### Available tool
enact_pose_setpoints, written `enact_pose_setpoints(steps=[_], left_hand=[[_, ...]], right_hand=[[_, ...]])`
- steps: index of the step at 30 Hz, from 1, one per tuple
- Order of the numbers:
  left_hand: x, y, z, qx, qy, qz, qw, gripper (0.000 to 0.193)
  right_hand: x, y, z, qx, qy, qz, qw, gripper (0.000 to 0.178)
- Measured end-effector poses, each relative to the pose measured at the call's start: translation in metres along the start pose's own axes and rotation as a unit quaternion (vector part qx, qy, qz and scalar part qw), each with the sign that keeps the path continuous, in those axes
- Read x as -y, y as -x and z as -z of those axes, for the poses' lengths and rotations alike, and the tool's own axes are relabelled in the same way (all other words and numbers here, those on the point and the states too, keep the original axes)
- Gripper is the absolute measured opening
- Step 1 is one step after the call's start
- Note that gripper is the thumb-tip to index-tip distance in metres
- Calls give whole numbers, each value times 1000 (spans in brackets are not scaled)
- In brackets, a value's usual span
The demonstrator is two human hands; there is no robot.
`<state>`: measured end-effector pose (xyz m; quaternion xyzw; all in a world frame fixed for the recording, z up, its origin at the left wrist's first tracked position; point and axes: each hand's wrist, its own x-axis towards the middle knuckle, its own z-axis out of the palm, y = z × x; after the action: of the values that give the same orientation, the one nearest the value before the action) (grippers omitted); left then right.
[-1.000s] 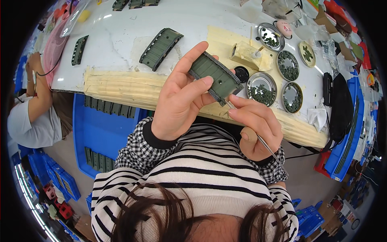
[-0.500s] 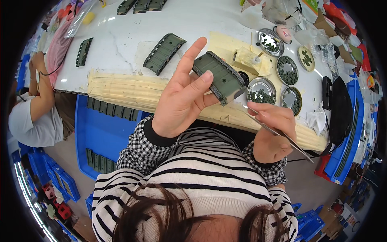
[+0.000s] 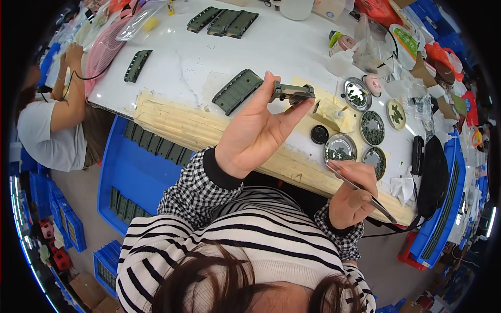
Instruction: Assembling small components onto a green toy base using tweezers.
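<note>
Head view: the edge-on camouflage panel [image 3: 292,93] is pinched by the left hand [image 3: 257,131], up-left of tweezers [image 3: 384,208] pinched by the right hand [image 3: 356,194].

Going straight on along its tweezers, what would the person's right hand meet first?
Most likely the left hand: the line of the tweezers in the right hand runs up-left to it, across the tan table edge. Depth is unclear, so it might pass underneath.

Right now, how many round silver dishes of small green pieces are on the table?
4: the far dish, the middle dish just below it in view, the left dish, and the near-right dish, partly behind the right hand. More may be hidden.
</note>
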<state>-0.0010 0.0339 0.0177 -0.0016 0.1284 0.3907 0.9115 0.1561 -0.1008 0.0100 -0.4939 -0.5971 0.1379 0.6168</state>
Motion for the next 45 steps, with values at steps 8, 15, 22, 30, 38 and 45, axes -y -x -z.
enact_pose_setpoints(steps=[8, 15, 22, 30, 38, 45], left_hand=[[2, 0, -1, 13, 7, 17, 1000, 37], [4, 1, -1, 19, 5, 29, 999, 39], [17, 9, -5, 0, -48, 43, 998, 45], [37, 25, -7, 32, -197, 3, 980, 57], [42, 25, -2, 40, -298, -94, 949, 59], [43, 23, 3, 55, -272, -146, 950, 68]], right_hand=[[1, 1, 0, 7, -2, 4, 1000, 61], [0, 3, -1, 9, -6, 6, 1000, 59], [14, -17, 7, 89, 62, 97, 989, 37], [33, -34, 9, 105, 101, 89, 985, 34], [24, -13, 1, -5, 39, 28, 999, 36], [24, -8, -5, 4, 24, -25, 999, 36]])
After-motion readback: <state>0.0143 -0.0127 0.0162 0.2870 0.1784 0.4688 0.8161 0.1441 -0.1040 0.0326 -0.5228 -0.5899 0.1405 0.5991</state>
